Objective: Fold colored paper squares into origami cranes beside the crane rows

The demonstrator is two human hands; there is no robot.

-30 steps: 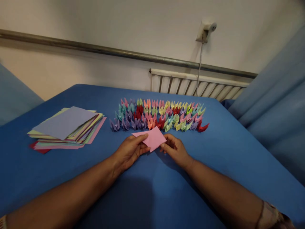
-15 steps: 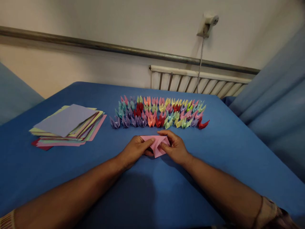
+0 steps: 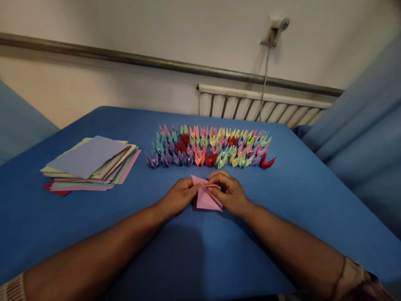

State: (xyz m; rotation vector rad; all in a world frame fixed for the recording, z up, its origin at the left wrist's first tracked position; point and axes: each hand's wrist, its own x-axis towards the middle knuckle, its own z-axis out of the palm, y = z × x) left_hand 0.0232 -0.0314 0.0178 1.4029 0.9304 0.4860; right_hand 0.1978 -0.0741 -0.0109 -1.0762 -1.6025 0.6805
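Observation:
A partly folded piece of pink origami paper (image 3: 208,201) is held between both hands, above the blue tabletop. My left hand (image 3: 181,193) pinches its left side, thumb on top and the other fingers mostly hidden beneath. On the right side, my right hand (image 3: 231,191) grips the paper with thumb and curled fingers, near a raised fold. Just beyond the hands stand rows of folded paper cranes (image 3: 199,158) in purple, red, pink, yellow, green and teal.
To the left lies an untidy stack of coloured paper sheets (image 3: 89,156), a lilac one on top. Behind the blue table (image 3: 125,125) are a metal rail (image 3: 150,62), a radiator (image 3: 266,95) and a wall socket with a cord (image 3: 272,33). A blue curtain (image 3: 363,125) hangs on the right.
The pink paper has been turned and its folds opened differently, with a wider flap now pointing down toward me. Both hands keep hold of it and have shifted only slightly.

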